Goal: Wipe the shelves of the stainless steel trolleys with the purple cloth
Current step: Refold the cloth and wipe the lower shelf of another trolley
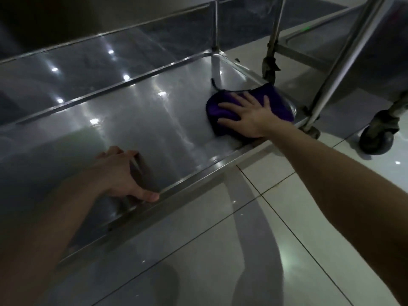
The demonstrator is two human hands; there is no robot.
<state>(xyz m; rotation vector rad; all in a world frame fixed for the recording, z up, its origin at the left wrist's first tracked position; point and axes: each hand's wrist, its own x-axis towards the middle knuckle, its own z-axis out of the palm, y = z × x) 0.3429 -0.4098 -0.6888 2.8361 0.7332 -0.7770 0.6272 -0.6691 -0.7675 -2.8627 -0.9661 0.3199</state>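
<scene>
Left hand (123,173) first: we curl it round the near rim (198,176) of the shelf (143,120) to steady ourselves. Farther out, our right hand (249,115) lies flat, fingers spread, pressing the purple cloth (280,102) into the shelf's right-hand corner. We judge the wiping mid-pass; next we should sweep leftward across the bare steel.

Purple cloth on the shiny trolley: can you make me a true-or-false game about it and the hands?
The right hand presses flat on the purple cloth. True.
The purple cloth lies on the floor tiles. False: it lies on the trolley shelf.
The left hand holds the shelf's front rim. True.
The purple cloth sits mid-shelf. False: it is at the right end, near a corner post.
</scene>
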